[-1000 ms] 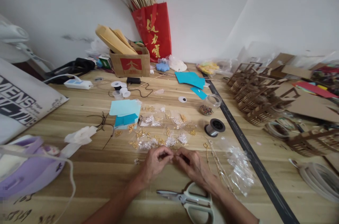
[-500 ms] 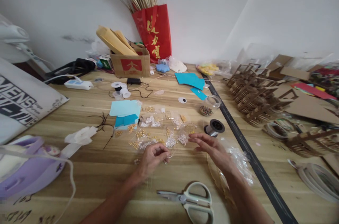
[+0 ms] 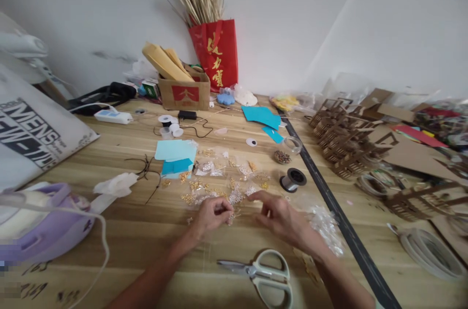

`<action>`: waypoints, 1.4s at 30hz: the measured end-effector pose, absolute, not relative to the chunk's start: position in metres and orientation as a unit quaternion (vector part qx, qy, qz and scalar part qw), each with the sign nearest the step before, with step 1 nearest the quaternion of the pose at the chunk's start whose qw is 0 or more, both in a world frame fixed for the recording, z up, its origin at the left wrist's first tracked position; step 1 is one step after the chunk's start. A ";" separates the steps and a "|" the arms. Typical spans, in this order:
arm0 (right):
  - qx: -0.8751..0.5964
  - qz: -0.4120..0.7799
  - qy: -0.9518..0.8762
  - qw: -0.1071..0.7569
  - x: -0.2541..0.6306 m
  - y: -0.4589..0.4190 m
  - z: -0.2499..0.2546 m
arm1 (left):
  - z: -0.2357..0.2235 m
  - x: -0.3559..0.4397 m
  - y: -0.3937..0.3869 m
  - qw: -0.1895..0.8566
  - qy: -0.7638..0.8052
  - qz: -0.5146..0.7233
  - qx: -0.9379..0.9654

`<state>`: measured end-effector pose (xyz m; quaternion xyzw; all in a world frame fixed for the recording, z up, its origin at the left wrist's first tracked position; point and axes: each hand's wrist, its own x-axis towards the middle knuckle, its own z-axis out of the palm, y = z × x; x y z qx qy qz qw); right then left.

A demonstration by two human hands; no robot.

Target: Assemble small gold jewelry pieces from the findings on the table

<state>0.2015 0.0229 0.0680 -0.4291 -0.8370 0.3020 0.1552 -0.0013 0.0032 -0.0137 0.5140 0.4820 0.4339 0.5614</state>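
My left hand (image 3: 212, 214) is closed in a pinch low over the table; small shiny bits show at its fingertips, too small to name. To its right, my right hand (image 3: 281, 215) hovers with index finger and thumb apart and nothing visible between them. Just beyond the hands lie a pile of small silvery beads (image 3: 236, 196) and gold-coloured pieces (image 3: 197, 185), some in clear bags. A pair of scissors (image 3: 252, 271) with pale handles rests nearer me, below the hands. A spool of thin grey wire or thread (image 3: 292, 181) stands past my right hand.
A bag of clear, shiny pieces (image 3: 327, 231) lies beside my right forearm. Farther back are blue card sheets (image 3: 175, 150), a jar of mixed beads (image 3: 283, 155) and a cardboard box (image 3: 185, 97). Brown slatted baskets (image 3: 347, 143) stand right; a purple iron (image 3: 54, 221) sits left.
My right hand has moved slightly left, closer to my left hand, its fingers now more bent. The left hand stays pinched in nearly the same place. The whole view has shifted slightly.
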 end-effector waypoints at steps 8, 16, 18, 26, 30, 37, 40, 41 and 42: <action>-0.380 0.315 -0.863 0.103 0.158 0.027 0.043 | -0.009 -0.008 0.003 0.416 0.513 0.417 0.624; -0.374 0.375 -0.839 0.124 0.162 0.037 0.029 | -0.001 -0.014 0.003 0.358 0.537 0.395 0.653; -0.359 0.429 -0.820 0.120 0.163 0.038 0.022 | 0.001 -0.015 0.003 0.341 0.544 0.377 0.667; -0.382 0.397 -0.818 0.167 0.160 0.040 0.018 | 0.008 -0.017 -0.001 0.266 0.579 0.297 0.711; -0.385 0.346 -0.840 0.162 0.162 0.035 0.020 | 0.005 -0.017 -0.001 0.251 0.569 0.282 0.730; -0.363 0.238 -0.893 0.120 0.160 0.030 0.027 | -0.001 -0.015 -0.003 0.263 0.536 0.262 0.758; -0.358 0.267 -0.881 0.155 0.159 0.030 0.024 | -0.001 -0.015 -0.002 0.306 0.528 0.283 0.740; -0.362 0.279 -0.873 0.170 0.159 0.031 0.022 | -0.001 -0.015 -0.001 0.323 0.529 0.294 0.728; -0.368 0.290 -0.864 0.186 0.158 0.031 0.020 | -0.001 -0.016 0.001 0.339 0.529 0.307 0.715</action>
